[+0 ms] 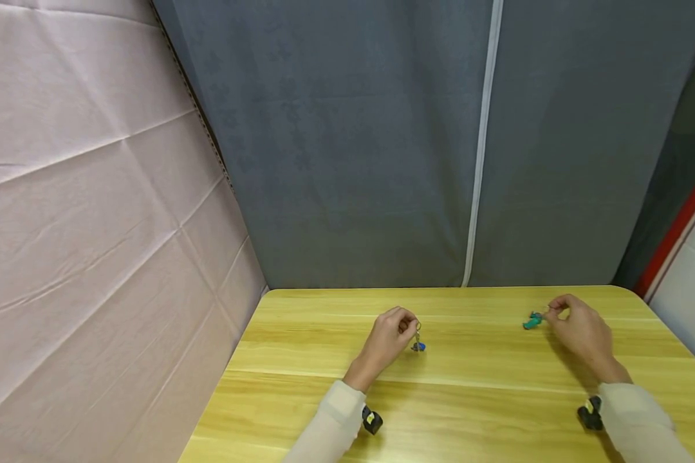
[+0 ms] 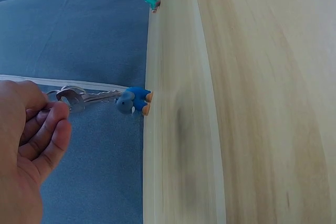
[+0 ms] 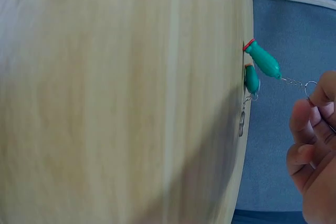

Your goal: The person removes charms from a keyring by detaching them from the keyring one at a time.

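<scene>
My left hand (image 1: 387, 335) pinches the metal ring of a keychain with a small blue animal figure (image 2: 135, 100). The figure hangs on its chain just over the tabletop, its orange feet toward the wood; whether they touch it I cannot tell. Off to the right, my right hand (image 1: 582, 331) pinches the ring of a green keychain (image 3: 264, 60) between thumb and finger. Its red-rimmed end is down close to the table. A second green keychain (image 3: 252, 80) lies on the wood beside it, with its chain and ring stretched out.
Both keychains are over the far half of a light wooden table (image 1: 469, 411). Behind the table hangs a grey-blue curtain (image 1: 353, 161) with a white strip (image 1: 481, 148). A pale fabric wall (image 1: 92, 225) stands along the left side. Black wrist cameras sit at both cuffs.
</scene>
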{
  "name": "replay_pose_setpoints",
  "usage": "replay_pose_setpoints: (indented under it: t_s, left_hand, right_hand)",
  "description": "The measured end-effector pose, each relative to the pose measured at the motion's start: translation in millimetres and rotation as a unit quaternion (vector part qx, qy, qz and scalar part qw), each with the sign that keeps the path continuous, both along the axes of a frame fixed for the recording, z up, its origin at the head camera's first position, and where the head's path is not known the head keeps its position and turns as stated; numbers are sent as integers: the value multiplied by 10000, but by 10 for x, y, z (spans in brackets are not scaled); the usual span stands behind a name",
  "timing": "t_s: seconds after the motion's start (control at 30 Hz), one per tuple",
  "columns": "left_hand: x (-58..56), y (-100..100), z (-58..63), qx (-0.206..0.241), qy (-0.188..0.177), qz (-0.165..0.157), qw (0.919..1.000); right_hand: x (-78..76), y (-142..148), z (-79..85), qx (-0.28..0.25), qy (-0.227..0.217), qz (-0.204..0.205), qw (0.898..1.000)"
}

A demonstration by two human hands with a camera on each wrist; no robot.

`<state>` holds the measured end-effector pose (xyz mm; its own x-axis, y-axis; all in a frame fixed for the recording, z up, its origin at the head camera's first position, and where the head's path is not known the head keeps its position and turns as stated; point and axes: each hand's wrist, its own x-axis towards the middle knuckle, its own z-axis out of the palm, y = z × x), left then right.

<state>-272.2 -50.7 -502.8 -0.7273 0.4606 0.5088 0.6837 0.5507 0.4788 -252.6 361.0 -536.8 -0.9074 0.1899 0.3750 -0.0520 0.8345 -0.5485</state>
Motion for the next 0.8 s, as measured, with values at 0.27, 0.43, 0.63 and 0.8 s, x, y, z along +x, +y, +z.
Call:
replay_pose_setpoints:
  t_s: [0.27,0.43,0.63,0.8]
  left_hand:
    - [5,-3,7,-10,53,8,10000]
    - [10,4,3,-14,66,7,10000]
    - [25,14,22,-14,34,-21,10000]
    - [28,28,27,-23,-48,-51,10000]
  right_hand:
    - [30,104,-12,-54,-270,-103,9996]
    - [44,186,-39,-28,-373,-139,9992]
    - [79,282,-58,63,-478,-169,9987]
    - [121,371,-54,107,-825,-187,9964]
